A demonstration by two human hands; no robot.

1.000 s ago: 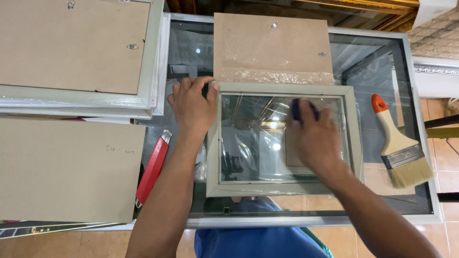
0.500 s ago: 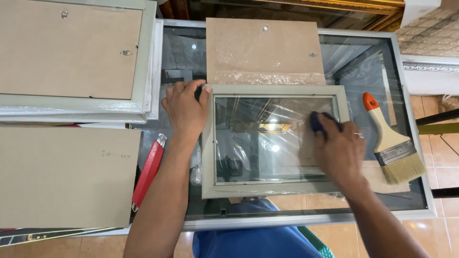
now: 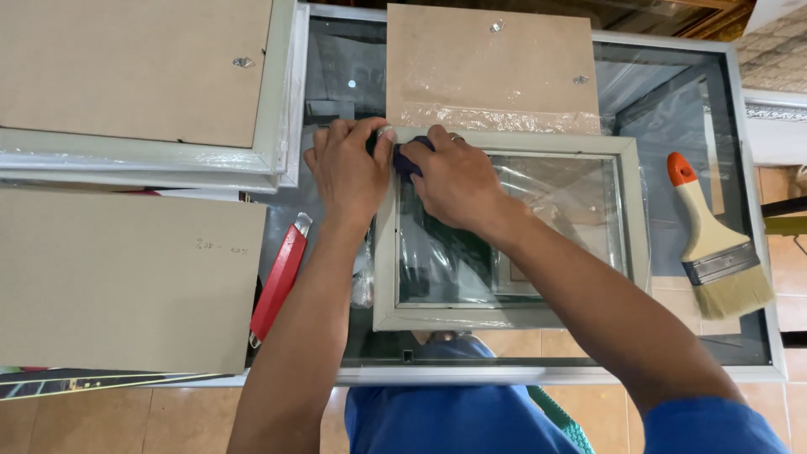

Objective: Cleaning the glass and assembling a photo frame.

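Grey picture frame [image 3: 511, 315] lies flat on the glass-topped table [image 3: 740, 353], just ahead of my blue-clothed lap, its pane showing reflections and loose clear plastic film [image 3: 580, 197] over the right half. My left hand [image 3: 346, 172] rests on the frame's upper left corner, palm down, fingers pressed together and curled over the edge, pinning the frame in place. My right hand [image 3: 454, 181] sits directly beside it, touching it at the fingertips, fingers bunched and closed around a dark blue cloth [image 3: 410, 158] that presses on the glass near the same top left corner; only a small part of the cloth shows between my two hands. Beyond the frame, touching its far edge, lies a brown backing board [image 3: 492, 63] with small metal hangers and a strip of plastic along its near side. To my right, well apart from the frame, a paintbrush [image 3: 714, 240] with an orange-tipped pale handle and light bristles lies on the table. To my left, a red utility knife [image 3: 277, 282] lies beside my left forearm. Further left are a stack of larger grey frames [image 3: 143, 160] lying face down and a plain brown board [image 3: 126, 277] below them.
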